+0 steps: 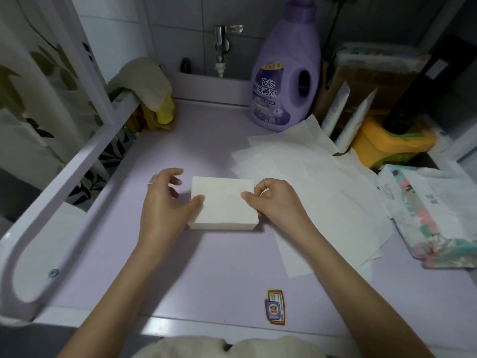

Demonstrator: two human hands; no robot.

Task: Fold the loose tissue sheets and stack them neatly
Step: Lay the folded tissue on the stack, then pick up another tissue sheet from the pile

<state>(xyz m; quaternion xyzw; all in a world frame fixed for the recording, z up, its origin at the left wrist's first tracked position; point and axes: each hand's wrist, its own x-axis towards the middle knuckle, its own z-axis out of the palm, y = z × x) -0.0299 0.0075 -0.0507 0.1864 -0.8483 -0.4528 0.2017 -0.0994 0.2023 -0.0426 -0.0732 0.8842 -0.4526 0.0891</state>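
The stack of folded tissues [223,202] lay flat between our 2 hands, a thick white block with squared edges on the lilac worktop [180,267]. Our left hand [165,200] sat at its left side, wide and relaxed. Only the thumb tip touched the stack's left edge, while the 4 fingers hung loosely bent above the worktop, apart from the tissue. Our right hand [276,200] was narrow and held the stack's right edge. Its thumb pressed on the top sheet and its curled fingers tucked against the right side, so the edge was pinched between them.

Beyond and to the right of our right hand, the loose tissue sheets [309,177] lay unfolded in an overlapping spread, and the nearest of them reached under that forearm. Farther right of the same hand, beside the sheets, sat a tissue pack [433,218] in a floral wrapper. Past the sheets' far corner, well beyond our right hand, a purple softener bottle [284,73] stood upright against the back ledge, with a yellow container [387,143] off to its right. A metal tap [222,47] came out of the tiled wall straight beyond the stack. Beyond our left hand, a beige cloth [147,78] was draped over a yellow cloth [165,109] on the white rail [77,171]. Nearer to us than either hand, 1 small sticker [275,307] lay between our forearms, closer to the right one.
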